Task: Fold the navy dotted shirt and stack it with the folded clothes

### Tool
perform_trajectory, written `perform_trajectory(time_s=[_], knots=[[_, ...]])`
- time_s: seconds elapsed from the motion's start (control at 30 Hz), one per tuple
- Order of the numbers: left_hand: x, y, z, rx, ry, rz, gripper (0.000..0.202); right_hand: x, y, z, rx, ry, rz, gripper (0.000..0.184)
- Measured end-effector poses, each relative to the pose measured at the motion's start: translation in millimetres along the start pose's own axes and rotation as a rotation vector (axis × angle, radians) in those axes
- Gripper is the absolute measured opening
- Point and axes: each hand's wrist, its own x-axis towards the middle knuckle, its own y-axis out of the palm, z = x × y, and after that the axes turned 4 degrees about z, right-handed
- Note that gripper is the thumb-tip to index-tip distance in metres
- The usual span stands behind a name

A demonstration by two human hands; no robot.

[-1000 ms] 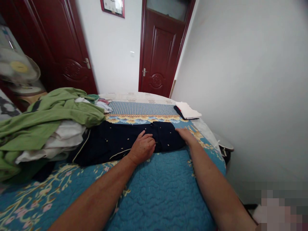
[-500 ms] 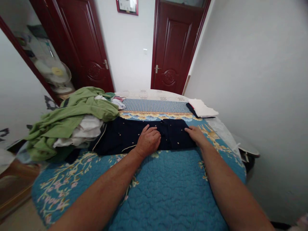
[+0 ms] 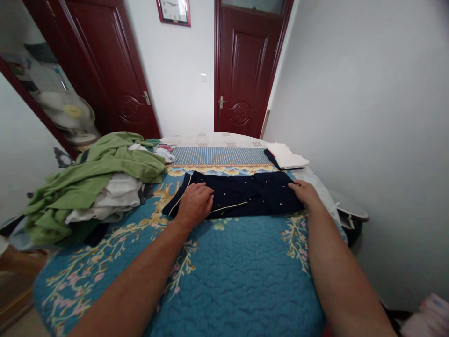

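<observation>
Quilt [image 3: 238, 276], blue, stitched, printed with blossom branches, serves as my landmark here. Folded navy garment [image 3: 252, 193] lies flat on the far part of the quilt, its long side running left to right, flecked with small gold dots and edged in cream piping. My left hand [image 3: 194, 203] rests palm down on the left part of the garment, fingers slightly spread and nothing pinched, so that grip is open. My right hand [image 3: 304, 194] sits at the right end of the garment, fingers laid on the dark cloth, also open and holding nothing. Both forearms reach across the quilt from its near side.

Heap of green clothing [image 3: 94, 173] lies on top of white clothing [image 3: 115, 196] at the left of the quilt, just beside my left hand but not touching it. Beyond the far edge of the quilt runs a striped blue bedding band [image 3: 220, 156], with a folded white cloth [image 3: 286, 156] on a dark folded item [image 3: 272, 159] toward the right. Further past the quilt stand two dark red doors [image 3: 245, 70], with a wall clock [image 3: 173, 11] between them. Electric fan [image 3: 72, 112] shows left of the quilt, past the clothing
</observation>
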Motion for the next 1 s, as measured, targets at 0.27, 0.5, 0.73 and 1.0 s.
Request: perform_trajectory(time_s=[0.27, 0.5, 0.73, 1.0], knots=[[-6, 15.8, -7, -0.027, 0.074, 0.082, 0.019, -9, -5, 34, -0.163, -0.143, -0.087, 0.043], [0, -24.1, 22, 0.149, -0.355, -0.104, 0.037, -5, 1, 16, -0.219, -0.087, -0.085, 0.039], [-12, -28.3, 101, -0.043, -0.762, 0.451, 0.046, -5, 7, 12, -0.216, -0.012, -0.088, 0.039], [-17, -22.0, 109, -0.644, -0.921, 0.320, 0.031, -19, 4, 52, -0.143, -0.106, -0.153, 0.047]])
